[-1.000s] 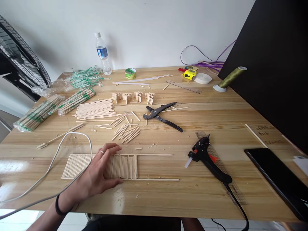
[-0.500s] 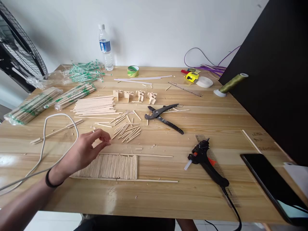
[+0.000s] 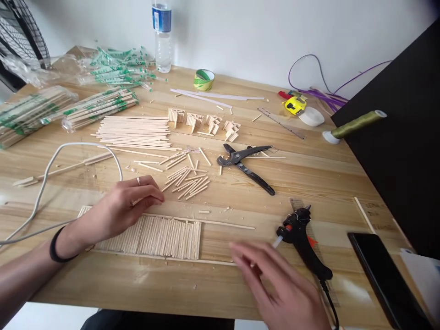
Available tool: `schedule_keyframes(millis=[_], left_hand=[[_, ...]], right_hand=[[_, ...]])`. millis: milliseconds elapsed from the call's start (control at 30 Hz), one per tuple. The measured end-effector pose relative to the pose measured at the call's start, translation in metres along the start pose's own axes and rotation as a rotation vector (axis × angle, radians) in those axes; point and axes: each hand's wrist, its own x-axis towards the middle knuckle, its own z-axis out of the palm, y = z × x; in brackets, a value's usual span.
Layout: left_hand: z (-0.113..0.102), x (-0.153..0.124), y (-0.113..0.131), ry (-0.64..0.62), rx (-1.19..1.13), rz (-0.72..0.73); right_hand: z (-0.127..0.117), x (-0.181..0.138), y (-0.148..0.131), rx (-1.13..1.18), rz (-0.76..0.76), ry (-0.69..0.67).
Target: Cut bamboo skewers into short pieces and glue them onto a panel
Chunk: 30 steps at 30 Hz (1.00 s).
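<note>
My left hand [image 3: 120,208] hovers over the far left part of a flat panel of short wooden sticks [image 3: 161,236] laid side by side between two long sticks. Its fingers are curled with the tips pinched together; what they hold, if anything, is too small to see. A ring and a black wristband show on that hand. My right hand [image 3: 278,286] comes in low at the front, blurred by motion, fingers stretched out, just left of the black hot glue gun [image 3: 302,236]. A loose heap of short cut sticks [image 3: 185,181] lies just beyond the left hand.
Black cutting pliers [image 3: 245,165] lie mid-table. Long sticks [image 3: 135,133] and wrapped bundles [image 3: 92,105] are at the back left, small stick assemblies [image 3: 206,123] behind. A white cable [image 3: 44,183] loops at left. A phone [image 3: 388,279], thread spool [image 3: 357,126], tape rolls, ruler and bottle [image 3: 162,34] ring the table.
My left hand lifted off the stick panel, moved left and curled its fingertips together. My right hand has come into view at the front, moving near the glue gun. The camera tilted down.
</note>
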Motion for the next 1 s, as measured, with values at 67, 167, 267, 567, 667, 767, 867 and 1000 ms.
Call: schedule_keyframes(millis=[67, 167, 267, 567, 667, 767, 867, 1000], left_hand=[[0.001, -0.002, 0.003, -0.022, -0.025, -0.011], [0.003, -0.004, 0.008, -0.063, -0.063, 0.008], [0.006, -0.005, 0.010, -0.085, -0.055, -0.008], [0.023, -0.009, 0.010, -0.146, 0.132, -0.036], [0.027, -0.007, 0.013, -0.152, 0.142, -0.071], [0.028, -0.005, 0.016, -0.173, 0.128, -0.112], [0.027, -0.003, 0.019, -0.219, 0.122, -0.164], [0.026, 0.000, 0.021, -0.261, 0.095, -0.213]], right_hand=[[0.006, 0.027, 0.008, -0.114, -0.039, 0.132], [0.018, 0.047, 0.018, -0.157, -0.060, 0.134], [0.023, 0.048, 0.022, -0.141, -0.034, 0.101], [0.026, 0.043, 0.029, -0.193, 0.006, 0.077], [0.029, 0.037, 0.035, -0.227, -0.016, 0.076], [0.029, 0.033, 0.040, -0.232, -0.044, 0.059], [0.025, 0.034, 0.041, -0.198, -0.049, 0.016], [0.020, 0.039, 0.036, -0.181, -0.011, -0.020]])
